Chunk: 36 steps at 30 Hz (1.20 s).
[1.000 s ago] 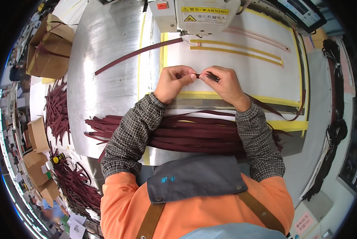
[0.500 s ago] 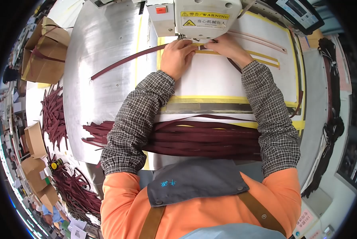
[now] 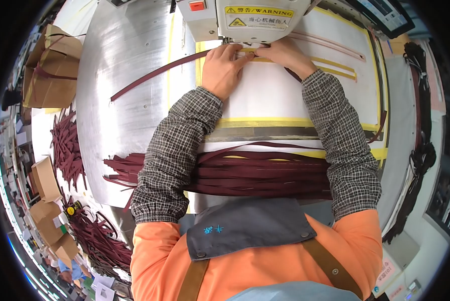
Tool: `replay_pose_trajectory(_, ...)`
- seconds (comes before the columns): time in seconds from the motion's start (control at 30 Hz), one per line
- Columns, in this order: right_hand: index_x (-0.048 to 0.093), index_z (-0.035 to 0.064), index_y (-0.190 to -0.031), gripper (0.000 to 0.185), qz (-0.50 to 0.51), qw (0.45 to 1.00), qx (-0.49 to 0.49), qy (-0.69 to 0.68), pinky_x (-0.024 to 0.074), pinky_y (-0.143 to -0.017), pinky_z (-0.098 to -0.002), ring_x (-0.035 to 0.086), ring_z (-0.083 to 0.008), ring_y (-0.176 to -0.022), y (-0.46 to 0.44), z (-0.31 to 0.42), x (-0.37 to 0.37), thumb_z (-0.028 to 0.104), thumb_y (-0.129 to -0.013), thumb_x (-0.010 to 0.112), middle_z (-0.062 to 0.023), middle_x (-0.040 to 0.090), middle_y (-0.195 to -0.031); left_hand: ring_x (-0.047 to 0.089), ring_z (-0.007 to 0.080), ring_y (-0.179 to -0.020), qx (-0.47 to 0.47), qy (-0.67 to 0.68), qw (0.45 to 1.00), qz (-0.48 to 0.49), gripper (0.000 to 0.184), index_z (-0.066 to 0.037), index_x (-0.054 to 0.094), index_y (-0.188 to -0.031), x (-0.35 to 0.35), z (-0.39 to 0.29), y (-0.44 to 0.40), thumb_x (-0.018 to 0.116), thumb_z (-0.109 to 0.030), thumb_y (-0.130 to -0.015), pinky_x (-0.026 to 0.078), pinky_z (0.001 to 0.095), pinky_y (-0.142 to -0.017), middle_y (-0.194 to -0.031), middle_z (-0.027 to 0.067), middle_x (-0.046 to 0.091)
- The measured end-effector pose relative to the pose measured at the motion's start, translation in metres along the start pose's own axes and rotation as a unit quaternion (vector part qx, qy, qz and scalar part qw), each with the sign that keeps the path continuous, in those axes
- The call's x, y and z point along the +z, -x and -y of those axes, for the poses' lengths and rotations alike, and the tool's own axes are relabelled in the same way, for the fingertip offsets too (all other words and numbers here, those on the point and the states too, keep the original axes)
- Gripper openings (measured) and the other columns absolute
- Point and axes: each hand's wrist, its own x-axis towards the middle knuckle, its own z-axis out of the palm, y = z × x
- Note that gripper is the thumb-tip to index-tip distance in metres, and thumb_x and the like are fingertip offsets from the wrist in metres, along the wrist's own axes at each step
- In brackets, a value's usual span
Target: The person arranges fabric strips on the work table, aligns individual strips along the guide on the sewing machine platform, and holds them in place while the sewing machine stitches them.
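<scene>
A long maroon fabric strap (image 3: 155, 73) curves over the metal table to my left hand (image 3: 222, 70). The fingers of this hand are closed on the strap, just below the head of an industrial sewing machine (image 3: 255, 30). My right hand (image 3: 288, 58) pinches a dark strap end close to the same spot, and more of that strap (image 3: 292, 74) shows under the palm. Between the two hands lies a yellow-edged guide strip (image 3: 248, 50) on the white work plate (image 3: 265, 95). My fingers partly hide where the strap ends meet.
A thick bundle of maroon straps (image 3: 260, 173) lies across the table's front edge. Loose strap piles (image 3: 67, 145) and a cardboard box (image 3: 52, 75) stand at left. Dark straps (image 3: 419, 165) hang at right. A control screen (image 3: 378, 15) sits at upper right.
Both hands stay by the machine head with the strap. The right fingers have shifted slightly, and the whole view has moved a little.
</scene>
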Motion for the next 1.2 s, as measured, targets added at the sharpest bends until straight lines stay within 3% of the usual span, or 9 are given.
replay_pose_trajectory(0.07,0.079,0.0046,-0.114,0.042,0.023,0.999,0.026,0.002,0.0608,-0.080,-0.0425,0.077,-0.0318,-0.082,0.002,0.004,-0.004,0.038,-0.089,0.075,-0.0157,0.081,-0.094,0.067,0.0305,-0.125,0.002,-0.016,1.000,0.008,0.037,-0.021,0.082,-0.127,0.000,-0.002,0.000,0.075,-0.012,-0.092,0.053,0.0463,-0.106,-0.133,0.0068,0.073)
replay_pose_trajectory(0.17,0.079,0.0029,-0.107,0.040,0.054,0.985,0.028,-0.160,0.0605,-0.076,-0.0419,0.074,-0.0312,-0.074,-0.001,-0.025,0.003,0.039,-0.090,0.076,-0.0146,0.080,-0.088,0.067,0.0299,-0.124,0.005,-0.033,0.999,0.015,0.036,-0.022,0.082,-0.128,-0.001,-0.004,-0.001,0.074,-0.014,-0.094,0.053,0.0457,-0.106,-0.131,0.0068,0.073)
replay_pose_trajectory(0.47,0.077,0.0016,-0.097,0.031,-0.054,0.996,-0.051,-0.042,0.0575,-0.075,-0.0449,0.074,-0.0345,-0.077,0.002,-0.029,0.009,0.032,-0.093,0.075,-0.0161,0.078,-0.087,0.068,0.0295,-0.120,-0.007,-0.033,0.999,0.015,0.032,-0.022,0.082,-0.128,-0.001,-0.005,-0.004,0.074,-0.019,-0.098,0.053,0.0450,-0.101,-0.128,0.0067,0.074)
replay_pose_trajectory(0.67,0.078,0.0053,-0.103,0.034,-0.133,0.987,-0.089,0.019,0.0583,-0.077,-0.0511,0.075,-0.0404,-0.084,0.023,-0.026,0.020,0.039,-0.098,0.076,-0.0183,0.078,-0.091,0.067,0.0312,-0.121,0.016,-0.051,0.998,0.021,0.035,-0.024,0.082,-0.129,-0.004,-0.004,-0.003,0.075,-0.018,-0.096,0.054,0.0448,-0.102,-0.130,0.0090,0.073)
replay_pose_trajectory(0.8,0.078,0.0079,-0.108,0.035,-0.148,0.981,-0.112,0.056,0.0597,-0.077,-0.0516,0.076,-0.0392,-0.085,0.029,-0.023,0.024,0.041,-0.099,0.076,-0.0162,0.078,-0.090,0.067,0.0310,-0.122,0.008,-0.054,0.998,0.019,0.035,-0.024,0.082,-0.129,-0.002,-0.007,-0.003,0.075,-0.017,-0.095,0.054,0.0452,-0.103,-0.130,0.0091,0.073)
replay_pose_trajectory(0.87,0.077,0.0087,-0.108,0.034,-0.124,0.982,-0.135,0.054,0.0601,-0.077,-0.0515,0.076,-0.0378,-0.085,0.034,-0.022,0.012,0.041,-0.099,0.076,-0.0142,0.079,-0.091,0.068,0.0308,-0.122,0.002,-0.043,0.999,0.020,0.036,-0.024,0.082,-0.129,-0.004,-0.008,-0.002,0.075,-0.017,-0.095,0.054,0.0452,-0.103,-0.130,0.0089,0.073)
replay_pose_trajectory(0.97,0.077,0.0082,-0.110,0.026,-0.111,0.976,-0.144,0.123,0.0597,-0.076,-0.0469,0.076,-0.0367,-0.087,0.065,-0.048,-0.021,0.030,-0.096,0.080,-0.0130,0.079,-0.100,0.068,0.0308,-0.122,0.003,-0.040,0.999,0.016,0.036,-0.024,0.082,-0.128,-0.003,-0.006,-0.002,0.075,-0.017,-0.094,0.054,0.0451,-0.104,-0.129,0.0086,0.074)
replay_pose_trajectory(1.03,0.078,0.0098,-0.108,0.021,-0.179,0.951,-0.186,0.172,0.0603,-0.075,-0.0439,0.075,-0.0346,-0.085,0.098,-0.088,-0.046,0.022,-0.092,0.082,-0.0098,0.078,-0.098,0.069,0.0310,-0.122,-0.001,-0.041,0.999,0.009,0.034,-0.024,0.082,-0.128,-0.003,-0.007,-0.003,0.075,-0.017,-0.095,0.054,0.0448,-0.105,-0.129,0.0083,0.074)
replay_pose_trajectory(1.2,0.078,0.0116,-0.101,0.014,-0.225,0.922,-0.118,0.293,0.0604,-0.075,-0.0403,0.073,-0.0267,-0.091,0.201,-0.157,-0.119,0.018,-0.090,0.084,-0.0042,0.070,-0.095,0.067,0.0311,-0.126,-0.015,-0.033,0.999,0.018,0.031,-0.023,0.084,-0.125,-0.001,-0.007,-0.002,0.073,-0.018,-0.096,0.052,0.0474,-0.108,-0.130,0.0094,0.074)
